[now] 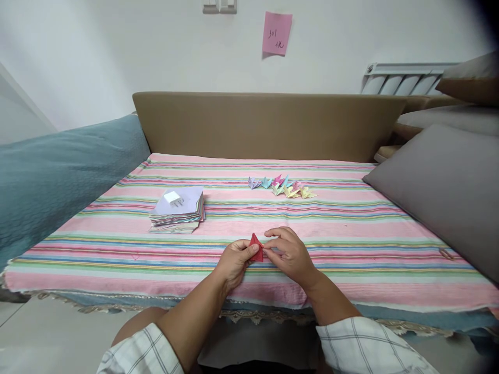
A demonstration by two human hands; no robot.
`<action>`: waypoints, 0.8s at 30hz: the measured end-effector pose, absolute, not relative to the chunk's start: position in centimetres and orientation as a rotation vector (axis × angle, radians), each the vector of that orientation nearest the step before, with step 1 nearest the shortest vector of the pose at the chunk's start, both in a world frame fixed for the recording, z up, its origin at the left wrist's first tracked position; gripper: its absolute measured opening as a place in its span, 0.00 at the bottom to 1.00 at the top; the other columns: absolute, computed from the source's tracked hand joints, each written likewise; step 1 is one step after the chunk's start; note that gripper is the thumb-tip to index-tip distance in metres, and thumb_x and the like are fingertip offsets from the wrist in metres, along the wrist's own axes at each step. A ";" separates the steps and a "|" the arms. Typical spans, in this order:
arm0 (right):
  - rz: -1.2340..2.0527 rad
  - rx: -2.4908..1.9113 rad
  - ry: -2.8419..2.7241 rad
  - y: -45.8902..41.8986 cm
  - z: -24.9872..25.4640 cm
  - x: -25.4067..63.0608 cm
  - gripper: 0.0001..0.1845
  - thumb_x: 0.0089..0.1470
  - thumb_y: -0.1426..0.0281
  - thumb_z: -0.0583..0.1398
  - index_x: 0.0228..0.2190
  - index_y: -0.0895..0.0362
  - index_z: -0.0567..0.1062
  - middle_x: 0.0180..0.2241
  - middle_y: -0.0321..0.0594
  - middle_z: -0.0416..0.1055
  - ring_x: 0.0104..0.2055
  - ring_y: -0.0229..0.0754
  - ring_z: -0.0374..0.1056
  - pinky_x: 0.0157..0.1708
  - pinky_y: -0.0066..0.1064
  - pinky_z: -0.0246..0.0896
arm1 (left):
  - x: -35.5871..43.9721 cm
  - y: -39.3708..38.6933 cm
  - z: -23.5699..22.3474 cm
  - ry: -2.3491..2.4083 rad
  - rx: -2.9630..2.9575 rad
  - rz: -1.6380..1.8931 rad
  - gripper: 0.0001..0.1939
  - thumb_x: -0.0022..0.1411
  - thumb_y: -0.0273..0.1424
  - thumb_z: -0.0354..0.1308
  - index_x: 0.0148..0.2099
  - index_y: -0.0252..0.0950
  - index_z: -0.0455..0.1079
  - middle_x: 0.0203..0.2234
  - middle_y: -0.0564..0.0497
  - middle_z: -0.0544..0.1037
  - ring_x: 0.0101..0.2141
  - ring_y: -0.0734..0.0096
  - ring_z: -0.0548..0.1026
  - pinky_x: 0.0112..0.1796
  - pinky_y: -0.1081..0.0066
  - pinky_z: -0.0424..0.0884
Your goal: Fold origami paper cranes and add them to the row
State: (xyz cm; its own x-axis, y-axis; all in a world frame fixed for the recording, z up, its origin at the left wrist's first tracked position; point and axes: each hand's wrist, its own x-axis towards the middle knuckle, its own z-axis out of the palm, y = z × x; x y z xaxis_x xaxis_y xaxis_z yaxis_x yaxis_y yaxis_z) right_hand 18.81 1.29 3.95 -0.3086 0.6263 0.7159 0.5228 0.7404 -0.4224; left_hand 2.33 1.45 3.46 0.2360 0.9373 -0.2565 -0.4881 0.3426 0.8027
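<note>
A small piece of folded red paper (255,251) is held up over the front of the striped cloth. My left hand (235,261) grips it, thumb on top and fingers beneath. From the right, my right hand (290,254) pinches the paper's right edge between thumb and index finger, its other fingers loosely bent. Beyond both hands lies a group of several folded paper cranes (278,188) in purple, blue, pink, green and yellow.
On the left, a stack of square paper (177,215) carries a white plug adapter (172,198). Grey cushions (440,192) lean at the right. A brown backrest (265,127) closes off the far side, and a blue-covered armrest (70,176) the left. Striped cloth (128,270) covers the seat.
</note>
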 end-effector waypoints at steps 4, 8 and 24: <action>0.106 -0.844 -1.960 1.2 3.9 18.7 0.05 0.52 0.74 0.59 0.30 0.52 0.75 0.38 0.42 0.71 0.42 0.44 0.65 0.40 0.38 0.64 | 2.2 1.4 3.5 0.797 0.641 1.088 0.17 0.33 0.33 0.74 0.23 0.30 0.72 0.19 0.52 0.76 0.22 0.77 0.71 0.29 0.75 0.68; 0.103 -0.834 -1.969 1.1 3.9 18.5 0.06 0.52 0.75 0.58 0.30 0.53 0.75 0.37 0.42 0.71 0.41 0.43 0.65 0.40 0.37 0.63 | 2.2 1.4 3.3 0.769 0.660 1.098 0.17 0.35 0.34 0.73 0.26 0.30 0.72 0.21 0.51 0.76 0.23 0.78 0.71 0.29 0.75 0.67; 1.008 -1.099 -1.529 0.5 2.8 16.1 0.12 0.46 0.63 0.63 0.33 0.56 0.75 0.28 0.38 0.72 0.28 0.37 0.67 0.28 0.28 0.63 | 2.8 1.0 3.1 0.745 0.775 1.267 0.16 0.42 0.37 0.69 0.27 0.31 0.70 0.21 0.54 0.72 0.25 0.77 0.68 0.33 0.74 0.63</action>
State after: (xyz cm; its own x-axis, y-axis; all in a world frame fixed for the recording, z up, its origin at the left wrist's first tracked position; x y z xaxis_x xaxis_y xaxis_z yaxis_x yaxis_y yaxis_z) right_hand 16.14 0.51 2.84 -0.1289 0.9642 0.2316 0.1666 0.2513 -0.9535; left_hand 2.79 1.02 3.15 0.1466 0.9874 -0.0587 -0.5316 0.1288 0.8372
